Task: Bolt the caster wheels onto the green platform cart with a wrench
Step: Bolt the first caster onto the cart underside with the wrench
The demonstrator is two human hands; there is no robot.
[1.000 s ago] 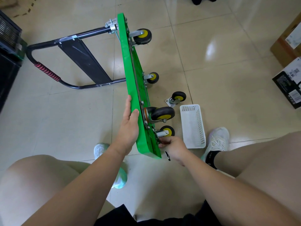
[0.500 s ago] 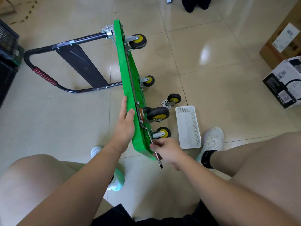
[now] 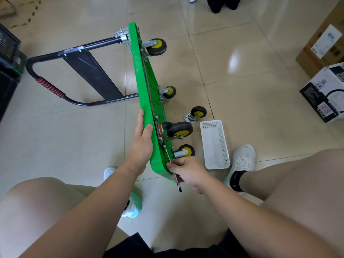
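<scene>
Bare arms; black shorts [image 3: 130, 246]; white sneakers [image 3: 242, 159]; black ankle sock [image 3: 235, 180].

Single head-worn wide-angle view, looking steeply down, close over hands and floor
</scene>
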